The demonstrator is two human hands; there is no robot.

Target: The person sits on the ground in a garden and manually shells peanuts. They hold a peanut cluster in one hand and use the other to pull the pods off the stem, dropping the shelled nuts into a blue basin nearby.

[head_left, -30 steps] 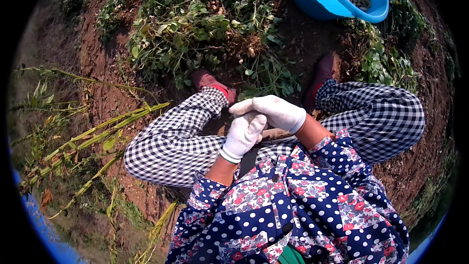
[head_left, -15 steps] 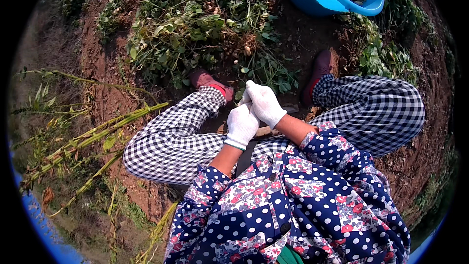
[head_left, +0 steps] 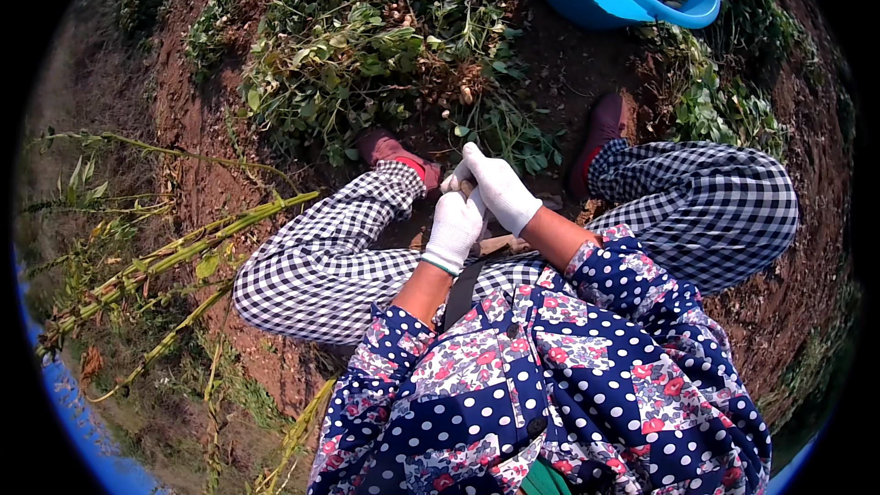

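Observation:
My left hand [head_left: 455, 227] and my right hand [head_left: 500, 191], both in white knit gloves, meet in front of my lap with their fingers curled in. Between them shows a sliver of a small brownish thing [head_left: 467, 188], mostly covered by the gloves; its kind cannot be made out. Just beyond the hands lies a heap of pulled peanut plants [head_left: 339, 73], leafy and green. Pale peanut pods [head_left: 465, 94] show among its roots.
A blue plastic basin [head_left: 587, 0] holding many dark greyish pods stands at the far right. More leafy plants [head_left: 724, 110] lie beside my right knee. Long green stalks [head_left: 183, 252] reach in from the left. My shoes [head_left: 396, 154] flank the near soil.
My hands have shifted slightly, the right fingers rising a little over the left. A bit of the brownish thing now shows between them. The plants and basin stay put.

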